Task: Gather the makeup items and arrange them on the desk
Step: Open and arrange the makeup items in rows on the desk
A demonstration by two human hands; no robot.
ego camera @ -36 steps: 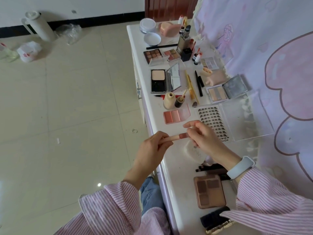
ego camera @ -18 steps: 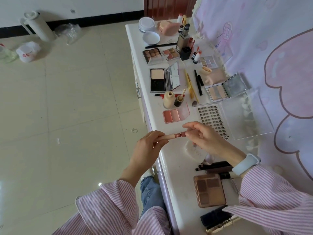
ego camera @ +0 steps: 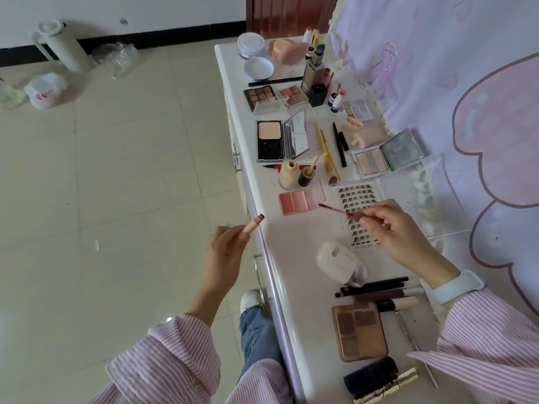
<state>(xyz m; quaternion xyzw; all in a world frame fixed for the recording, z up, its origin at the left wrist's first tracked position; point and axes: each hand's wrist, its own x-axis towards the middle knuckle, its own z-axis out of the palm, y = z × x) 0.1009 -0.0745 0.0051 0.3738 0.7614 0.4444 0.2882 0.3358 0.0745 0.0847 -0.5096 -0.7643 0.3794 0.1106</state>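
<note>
Two hands are up and apart, each with one half of an opened lip gloss. The left hand (ego camera: pixel 226 249) hangs out past the desk's (ego camera: pixel 294 258) left edge, over the floor; its fingers are curled round the pink tube (ego camera: pixel 253 224), which sticks out beyond the fingertips, its dark open mouth pointing toward the far right and ending just at the desk's edge. The right hand (ego camera: pixel 393 231) is over the desk, above the lash tray (ego camera: pixel 357 196). Its thumb and first fingers pinch the cap end of the wand (ego camera: pixel 335 209), and the thin red stem runs out to the left from the fingertips, its tip ending just above the near right corner of the blush palette (ego camera: pixel 297 202). Tube and wand are well apart, with bare desk between them.

Just near of the right hand lies a white case (ego camera: pixel 335 259), and nearer again a row of dark pencils (ego camera: pixel 373 287) beside a brown eyeshadow palette (ego camera: pixel 360 330). A black pouch (ego camera: pixel 370 374) sits at the near end. Beyond the blush palette stand a beige bottle (ego camera: pixel 288 174) and a small dark pot (ego camera: pixel 306 176), then an open powder compact (ego camera: pixel 271 139) with its mirror up. More palettes, brushes and jars crowd the far end of the desk. A white band (ego camera: pixel 456 287) shows on the right wrist above a pink striped sleeve (ego camera: pixel 490 345).
</note>
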